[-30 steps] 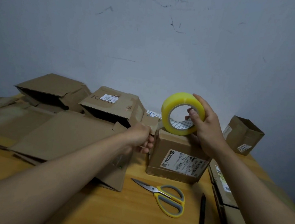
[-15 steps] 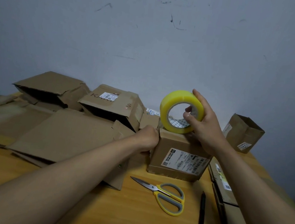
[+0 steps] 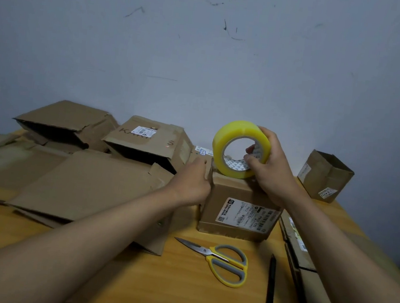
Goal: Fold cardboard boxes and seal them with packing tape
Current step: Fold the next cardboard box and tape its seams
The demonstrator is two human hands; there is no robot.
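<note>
A small closed cardboard box (image 3: 234, 215) with a white shipping label stands in the middle of the wooden table (image 3: 166, 284). On its top edge stands a yellow roll of packing tape (image 3: 242, 133), upright on its rim. My right hand (image 3: 270, 169) grips the roll, thumb through the core and fingers over the outside. My left hand (image 3: 194, 182) presses against the box's upper left side; its fingertips are partly hidden behind the box edge.
Yellow-handled scissors (image 3: 225, 262) and a black pen (image 3: 271, 284) lie in front of the box. Flattened cardboard (image 3: 85, 183) covers the left. Two open boxes (image 3: 152, 143) lie at the back, one small open box (image 3: 324, 175) at the right, flat cartons (image 3: 297, 247) along the right edge.
My left hand has slid up from the box's left side to its upper left corner. The tape roll and my right hand stay almost in place on the box top.
</note>
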